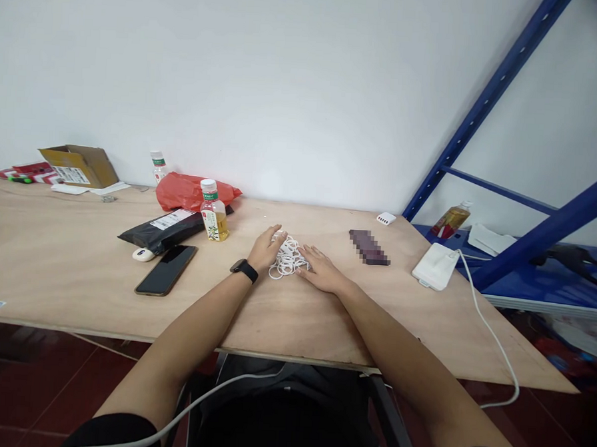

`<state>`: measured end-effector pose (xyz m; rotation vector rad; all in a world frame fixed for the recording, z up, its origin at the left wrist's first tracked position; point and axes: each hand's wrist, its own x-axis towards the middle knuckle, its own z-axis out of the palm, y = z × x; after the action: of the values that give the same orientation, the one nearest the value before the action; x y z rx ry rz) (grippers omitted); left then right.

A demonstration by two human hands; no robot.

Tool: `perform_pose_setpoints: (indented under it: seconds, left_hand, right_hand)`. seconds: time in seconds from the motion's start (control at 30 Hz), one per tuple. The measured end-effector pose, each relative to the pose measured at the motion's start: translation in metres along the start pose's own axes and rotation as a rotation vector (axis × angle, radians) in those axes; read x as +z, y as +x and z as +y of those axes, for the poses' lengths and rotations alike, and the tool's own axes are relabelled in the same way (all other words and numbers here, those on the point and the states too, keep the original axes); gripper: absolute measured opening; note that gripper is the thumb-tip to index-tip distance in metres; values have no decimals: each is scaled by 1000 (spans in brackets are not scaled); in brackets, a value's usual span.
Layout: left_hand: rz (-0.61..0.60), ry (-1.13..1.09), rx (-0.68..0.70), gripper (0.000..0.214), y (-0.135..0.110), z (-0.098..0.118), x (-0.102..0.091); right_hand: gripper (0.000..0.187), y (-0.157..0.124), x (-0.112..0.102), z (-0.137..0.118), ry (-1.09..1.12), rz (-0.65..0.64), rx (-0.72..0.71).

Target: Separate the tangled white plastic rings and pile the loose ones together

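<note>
Nearest, a white cable (493,337) trails off the table (75,285) edge at four o'clock, running up to a white charger box (435,265). At centre, both hands lie flat and spread on the wood: the left hand (266,248), with a black watch at the wrist, touches the tangle of white cord (287,257) at its nine o'clock side; the right hand (321,268) rests against its four o'clock side. Neither pinches a strand. The cord looks loose and unsorted, so the gathering seems barely begun. At ten o'clock lie a dark phone (166,270) and, farther back, a drink bottle (214,211) and a red bag (190,191).
</note>
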<state>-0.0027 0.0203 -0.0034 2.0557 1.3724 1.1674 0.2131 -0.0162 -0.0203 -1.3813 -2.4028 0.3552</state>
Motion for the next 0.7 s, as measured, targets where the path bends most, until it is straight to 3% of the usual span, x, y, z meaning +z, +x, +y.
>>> perform_pose_setpoints:
  seconds: [0.13, 0.23, 0.5, 0.6, 0.7]
  left_hand:
    - [-103, 213, -152, 67, -4, -7, -14]
    - [-222, 320, -184, 67, -9, -7, -13]
    - [-333, 325, 31, 62, -11, 3, 6]
    - [-342, 188, 138, 60, -14, 4, 13]
    - [-295, 4, 144, 55, -14, 2, 17]
  right_hand:
    - [65, 0, -1, 6, 10, -13, 1]
    - [68, 0, -2, 5, 21, -38, 15]
    - [87, 0, -2, -3, -9, -45, 22]
    - [88, 1, 1, 1, -11, -30, -1]
    - [86, 1, 0, 5, 6, -14, -19]
